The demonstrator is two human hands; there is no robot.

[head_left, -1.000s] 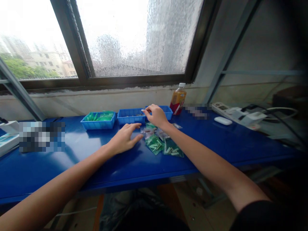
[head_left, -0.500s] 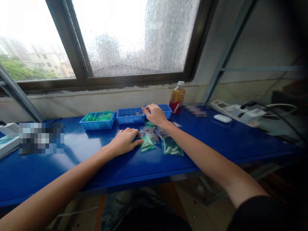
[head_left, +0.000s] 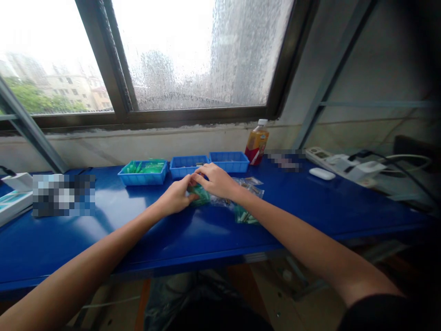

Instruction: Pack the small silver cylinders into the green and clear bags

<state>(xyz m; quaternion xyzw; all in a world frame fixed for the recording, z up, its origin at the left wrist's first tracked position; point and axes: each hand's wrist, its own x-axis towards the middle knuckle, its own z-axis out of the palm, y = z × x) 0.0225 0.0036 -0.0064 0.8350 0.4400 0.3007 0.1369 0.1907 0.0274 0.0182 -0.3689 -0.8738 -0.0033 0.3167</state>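
My left hand is closed on a small green plastic bag just above the blue table. My right hand meets it from the right, its fingertips pinched together at the bag's upper edge. What lies between those fingertips is hidden. Under and beside my right wrist are clear bags of small parts and another green bag holding pale cylindrical pieces. Behind my hands stands the middle blue bin, with small metallic parts in it.
A left blue bin holds green bags, and a right blue bin stands beside the middle one. A drink bottle is near the wall. Power strips with plugs lie at the right, near a white oval case.
My right hand has come back from the bins, toward me and left, to join my left hand. The green bag has shifted left and is now between both hands.
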